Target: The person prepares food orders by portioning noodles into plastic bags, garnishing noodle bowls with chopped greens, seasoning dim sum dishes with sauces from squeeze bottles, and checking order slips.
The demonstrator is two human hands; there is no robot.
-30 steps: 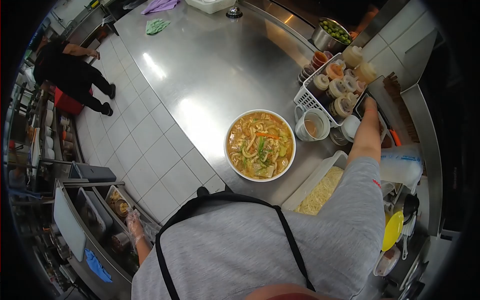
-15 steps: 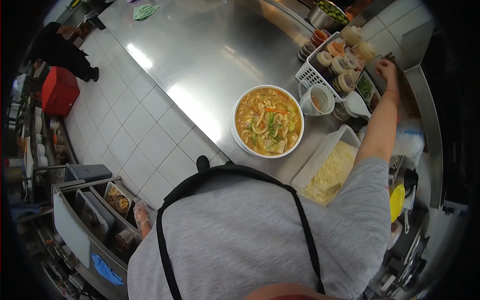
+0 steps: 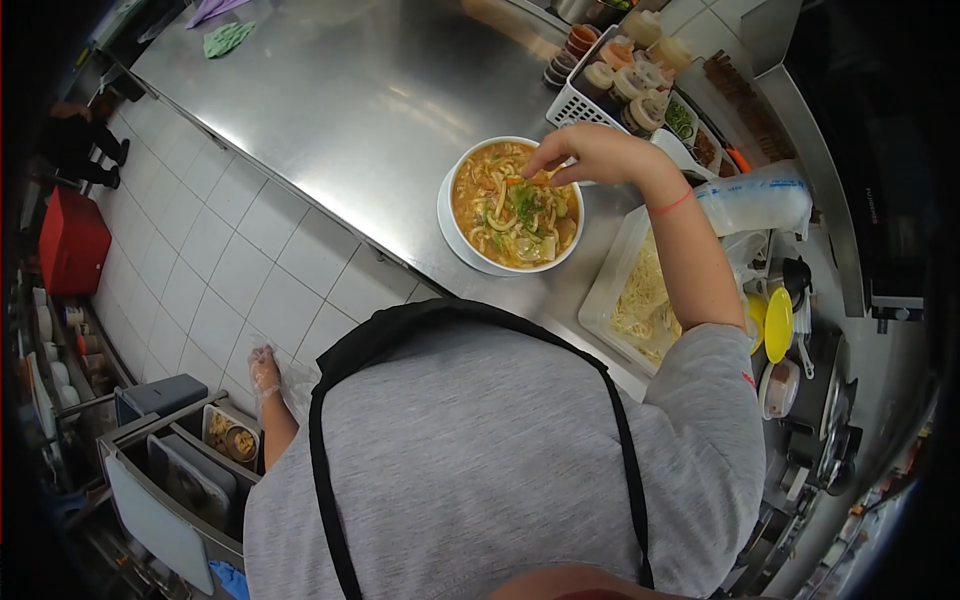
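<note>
A white bowl of noodle soup with vegetables point(image 3: 500, 225) stands on a white plate point(image 3: 450, 232) on the steel counter. Over the bowl's right side hangs my right hand point(image 3: 590, 155), bare, with a red band at the wrist. Its thumb and fingers are bent downward and apart, and nothing shows between them. Loose bright green bits point(image 3: 522, 200) lie on the soup just below the fingertips. My left hand point(image 3: 265, 372), in a clear plastic glove, is out at the left over the tiled floor, above the food bins. Its fingers are too blurred to make out.
A white basket of sauce bottles point(image 3: 580, 108) is behind my right hand, with a tub of chopped greens point(image 3: 680, 120) beside it. A noodle tub point(image 3: 600, 300) sits right of the bowl. Food bins point(image 3: 232, 432) are at lower left. Another person point(image 3: 75, 145) is at far left.
My right hand has come from the chopped-greens tub to over the bowl, and bright green bits now show on the soup. My left hand has moved up and away from the bins.
</note>
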